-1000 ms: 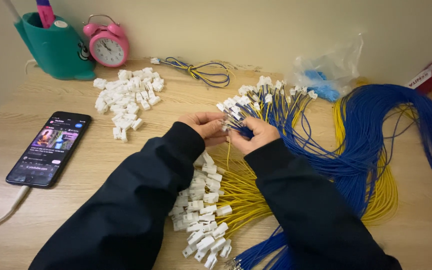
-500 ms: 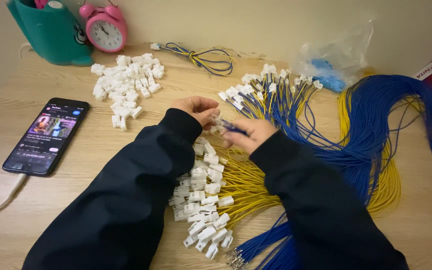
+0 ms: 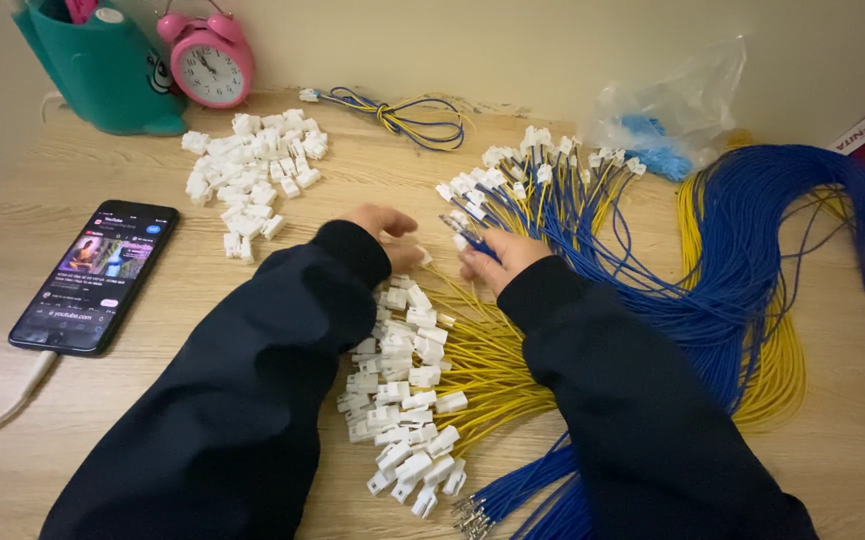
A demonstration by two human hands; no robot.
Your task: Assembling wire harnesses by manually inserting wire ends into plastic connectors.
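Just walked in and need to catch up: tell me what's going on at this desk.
A person in dark sleeves is working with wires and small white plastic connectors on a wooden desk. The right hand pinches a blue wire; the left hand is beside it, over a bundle of yellow wires with connectors already on their ends. A pile of loose connectors lies further back, by a phone with its screen lit. Long blue and yellow wires loop to the right.

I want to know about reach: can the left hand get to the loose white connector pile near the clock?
Probably yes. The left hand lies close to the connector pile, with only bare table between them; nothing blocks the way.
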